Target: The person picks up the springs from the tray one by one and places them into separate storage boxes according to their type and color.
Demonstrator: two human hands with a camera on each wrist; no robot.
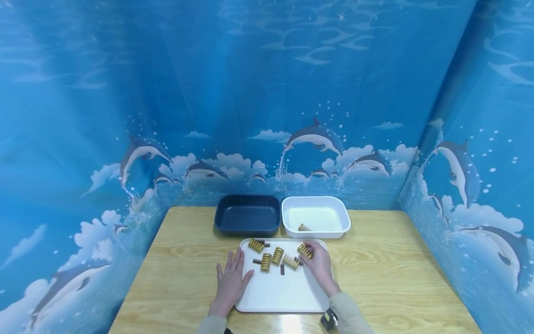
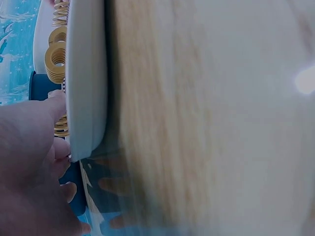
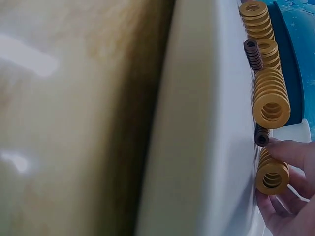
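Observation:
My right hand (image 1: 320,269) pinches a large yellow coil spring (image 1: 305,251) between thumb and fingers, at the right side of a white tray (image 1: 283,297). The right wrist view shows the spring's round end (image 3: 272,179) facing the camera, with a small dark spring (image 3: 262,136) close to the thumb. To the left on the tray lie more yellow springs (image 1: 265,262) and small dark springs (image 1: 282,269). My left hand (image 1: 231,281) rests with fingers spread at the tray's left edge; its fingertips are partly behind the tray rim in the left wrist view.
Behind the tray, a dark blue bin (image 1: 248,231) and a white bin (image 1: 315,234) stand side by side. One yellow spring (image 1: 304,228) lies inside the white bin. A wooden table (image 1: 388,269) carries everything, and a dolphin-print curtain (image 1: 258,93) surrounds its back and sides.

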